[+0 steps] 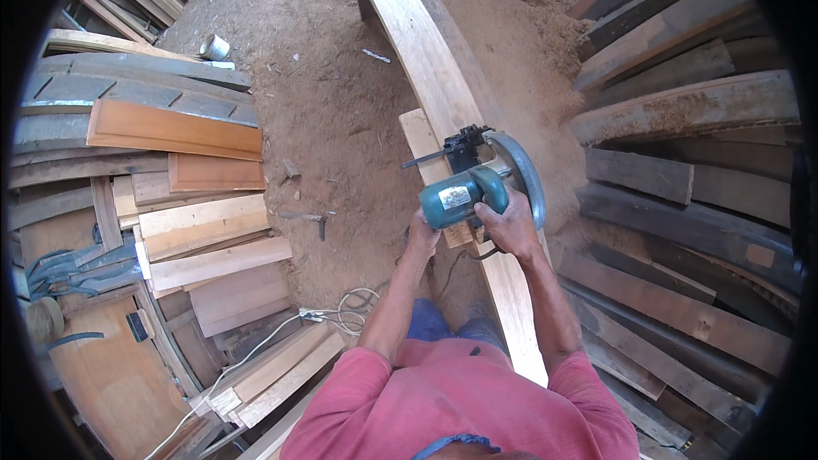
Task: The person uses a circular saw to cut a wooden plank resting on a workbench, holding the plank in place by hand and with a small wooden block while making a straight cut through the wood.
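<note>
A teal circular saw point(490, 187) with a grey blade guard sits on a long pale board point(426, 51), which runs from the far top down past my right side. My right hand point(509, 223) is closed around the saw's rear handle. The motor housing's left end is held by my left hand point(423, 233), whose fingers are mostly hidden behind it. Under the saw, a shorter piece of wood point(417, 130) shows along the board's left edge. The blade is out of sight beneath the guard.
Stacked planks point(682, 179) line the right side. More boards and orange-brown panels point(175, 129) are piled at the left. A pale extension cord point(349, 311) coils near my legs. What looks like a hammer point(319, 223) lies on the dusty ground, with a white cup-like container point(216, 48) farther off.
</note>
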A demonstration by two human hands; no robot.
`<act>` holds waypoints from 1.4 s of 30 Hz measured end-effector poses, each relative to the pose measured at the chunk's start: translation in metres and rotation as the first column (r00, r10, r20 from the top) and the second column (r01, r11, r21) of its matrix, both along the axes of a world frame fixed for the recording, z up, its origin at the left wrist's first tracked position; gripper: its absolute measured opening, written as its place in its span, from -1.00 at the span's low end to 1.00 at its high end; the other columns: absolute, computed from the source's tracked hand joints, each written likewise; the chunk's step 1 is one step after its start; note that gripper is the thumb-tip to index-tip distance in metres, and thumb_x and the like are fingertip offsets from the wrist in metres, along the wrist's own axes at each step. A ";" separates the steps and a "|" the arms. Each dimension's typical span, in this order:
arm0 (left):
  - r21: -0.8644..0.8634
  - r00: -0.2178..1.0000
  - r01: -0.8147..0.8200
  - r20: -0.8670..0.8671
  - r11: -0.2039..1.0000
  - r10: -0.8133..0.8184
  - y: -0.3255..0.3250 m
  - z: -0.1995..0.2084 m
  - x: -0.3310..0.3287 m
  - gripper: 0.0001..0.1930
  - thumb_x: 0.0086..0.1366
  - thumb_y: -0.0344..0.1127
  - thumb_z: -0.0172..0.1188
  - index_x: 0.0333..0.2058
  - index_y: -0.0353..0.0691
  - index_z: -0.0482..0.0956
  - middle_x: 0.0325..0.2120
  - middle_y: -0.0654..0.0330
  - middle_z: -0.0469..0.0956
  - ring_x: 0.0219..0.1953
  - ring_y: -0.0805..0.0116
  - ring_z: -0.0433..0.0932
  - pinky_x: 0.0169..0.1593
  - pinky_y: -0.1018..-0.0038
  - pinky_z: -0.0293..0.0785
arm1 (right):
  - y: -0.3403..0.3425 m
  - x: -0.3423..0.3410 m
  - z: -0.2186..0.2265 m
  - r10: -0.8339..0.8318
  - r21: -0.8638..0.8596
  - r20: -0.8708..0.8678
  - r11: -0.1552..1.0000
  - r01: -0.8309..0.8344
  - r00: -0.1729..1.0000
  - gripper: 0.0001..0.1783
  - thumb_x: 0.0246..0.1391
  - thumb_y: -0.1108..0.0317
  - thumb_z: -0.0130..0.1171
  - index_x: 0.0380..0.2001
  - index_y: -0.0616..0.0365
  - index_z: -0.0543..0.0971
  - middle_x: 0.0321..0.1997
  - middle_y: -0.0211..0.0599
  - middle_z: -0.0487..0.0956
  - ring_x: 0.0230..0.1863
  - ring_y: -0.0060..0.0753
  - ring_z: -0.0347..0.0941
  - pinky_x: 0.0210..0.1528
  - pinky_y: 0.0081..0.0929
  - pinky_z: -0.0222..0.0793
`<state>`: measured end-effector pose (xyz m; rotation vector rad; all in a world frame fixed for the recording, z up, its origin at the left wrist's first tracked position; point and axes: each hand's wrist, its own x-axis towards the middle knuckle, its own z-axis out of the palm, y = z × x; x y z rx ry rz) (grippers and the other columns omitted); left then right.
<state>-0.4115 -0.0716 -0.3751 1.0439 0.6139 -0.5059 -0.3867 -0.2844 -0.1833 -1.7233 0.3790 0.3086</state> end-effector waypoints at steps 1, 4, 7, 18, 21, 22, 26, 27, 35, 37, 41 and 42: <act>0.000 1.000 0.002 -0.001 1.000 -0.002 -0.001 0.002 0.002 -0.77 0.47 -0.38 0.02 0.02 -0.27 0.53 -0.13 0.25 0.61 -0.13 0.47 0.60 -0.08 0.53 0.56 | 0.000 0.003 0.001 0.000 0.005 -0.011 1.000 0.000 1.000 -0.71 0.10 0.40 0.25 -0.13 0.32 0.56 -0.53 -0.31 0.57 -0.58 -0.51 0.47 -0.46 -0.42 0.43; 0.148 0.986 0.068 0.141 0.987 -0.089 -0.003 0.015 0.007 -0.77 0.47 -0.36 0.04 0.02 -0.27 0.54 -0.12 0.24 0.61 -0.12 0.46 0.58 -0.03 0.50 0.54 | 0.001 0.010 -0.002 -0.005 0.018 -0.007 1.000 0.005 1.000 -0.74 0.11 0.41 0.24 -0.15 0.33 0.56 -0.55 -0.33 0.55 -0.61 -0.54 0.46 -0.51 -0.43 0.41; 0.174 0.988 0.110 0.085 0.979 -0.126 -0.004 0.024 0.020 -0.78 0.45 -0.38 0.07 -0.01 -0.27 0.55 -0.12 0.24 0.61 -0.12 0.46 0.58 -0.02 0.49 0.52 | 0.002 0.019 -0.001 -0.007 0.042 0.005 0.999 0.007 1.000 -0.76 0.12 0.41 0.23 -0.16 0.32 0.56 -0.56 -0.34 0.55 -0.62 -0.54 0.45 -0.53 -0.43 0.40; 0.143 0.992 0.084 0.079 0.986 -0.096 0.004 0.009 0.048 -0.79 0.37 -0.48 0.16 -0.04 -0.29 0.58 -0.14 0.25 0.62 -0.13 0.45 0.57 -0.04 0.45 0.51 | 0.008 0.049 0.003 -0.023 0.072 -0.087 0.997 0.029 0.996 -0.74 0.04 0.35 0.32 -0.27 0.29 0.55 -0.41 -0.36 0.53 -0.34 -0.50 0.44 -0.19 -0.42 0.43; 0.087 0.999 0.051 0.005 0.995 -0.052 0.004 0.012 0.056 -0.80 0.37 -0.48 0.16 -0.05 -0.29 0.59 -0.15 0.26 0.62 -0.13 0.45 0.57 -0.04 0.46 0.50 | 0.008 0.055 0.002 -0.014 0.067 -0.066 0.998 0.019 0.998 -0.75 0.04 0.35 0.32 -0.29 0.29 0.54 -0.40 -0.36 0.53 -0.35 -0.51 0.44 -0.20 -0.43 0.43; 0.087 0.999 0.052 0.004 0.995 -0.053 0.005 0.013 0.059 -0.80 0.37 -0.48 0.16 -0.05 -0.29 0.59 -0.15 0.26 0.62 -0.13 0.45 0.57 -0.04 0.46 0.50 | 0.008 0.055 -0.001 -0.008 0.040 -0.040 0.999 0.009 0.999 -0.76 0.04 0.35 0.32 -0.30 0.28 0.54 -0.41 -0.36 0.52 -0.35 -0.51 0.44 -0.21 -0.43 0.43; 0.036 1.000 0.023 -0.010 0.999 -0.022 0.009 0.009 0.062 -0.79 0.37 -0.47 0.18 -0.04 -0.29 0.59 -0.17 0.26 0.62 -0.14 0.45 0.57 -0.08 0.47 0.51 | 0.010 0.061 0.006 -0.008 0.076 -0.064 0.997 0.013 0.998 -0.77 0.04 0.35 0.32 -0.32 0.26 0.53 -0.43 -0.38 0.51 -0.38 -0.51 0.43 -0.25 -0.44 0.42; 0.019 1.000 0.014 0.001 1.000 -0.014 0.008 0.011 0.064 -0.79 0.37 -0.46 0.17 -0.04 -0.29 0.59 -0.17 0.26 0.62 -0.15 0.44 0.58 -0.09 0.47 0.51 | 0.010 0.063 0.005 -0.009 0.077 -0.064 0.997 0.014 0.998 -0.77 0.04 0.35 0.32 -0.32 0.26 0.53 -0.43 -0.38 0.51 -0.38 -0.51 0.43 -0.25 -0.44 0.42; 0.076 1.000 0.013 0.010 0.997 -0.013 0.006 0.013 0.082 -0.79 0.33 -0.49 0.21 -0.06 -0.27 0.59 -0.19 0.28 0.62 -0.20 0.47 0.56 -0.15 0.48 0.50 | 0.013 0.075 -0.012 0.000 -0.050 0.095 0.999 0.005 0.995 -0.75 0.06 0.38 0.25 -0.22 0.32 0.58 -0.53 -0.26 0.58 -0.50 -0.41 0.50 -0.32 -0.35 0.46; 0.189 0.990 0.088 0.096 0.978 -0.107 0.007 0.011 0.087 -0.78 0.33 -0.50 0.22 -0.06 -0.26 0.59 -0.20 0.29 0.62 -0.22 0.49 0.55 -0.19 0.49 0.49 | 0.015 0.081 -0.011 0.010 -0.056 0.083 0.998 -0.005 0.996 -0.73 0.05 0.37 0.26 -0.22 0.33 0.58 -0.52 -0.25 0.58 -0.48 -0.38 0.51 -0.28 -0.33 0.47; 0.110 0.998 0.065 0.020 0.992 -0.068 0.008 0.018 0.101 -0.79 0.35 -0.48 0.19 -0.05 -0.23 0.58 -0.23 0.32 0.61 -0.30 0.51 0.53 -0.34 0.50 0.42 | 0.014 0.092 -0.009 0.025 -0.015 0.032 1.000 -0.025 0.999 -0.73 0.06 0.38 0.25 -0.20 0.33 0.58 -0.51 -0.26 0.59 -0.46 -0.39 0.52 -0.26 -0.34 0.48; 0.124 0.996 0.084 -0.004 0.989 -0.084 0.009 0.017 0.102 -0.80 0.37 -0.47 0.17 -0.04 -0.23 0.57 -0.24 0.33 0.61 -0.32 0.53 0.52 -0.37 0.51 0.40 | 0.015 0.094 -0.008 0.025 -0.015 0.030 1.000 -0.024 0.999 -0.73 0.06 0.38 0.25 -0.20 0.33 0.58 -0.51 -0.26 0.59 -0.46 -0.39 0.52 -0.26 -0.34 0.48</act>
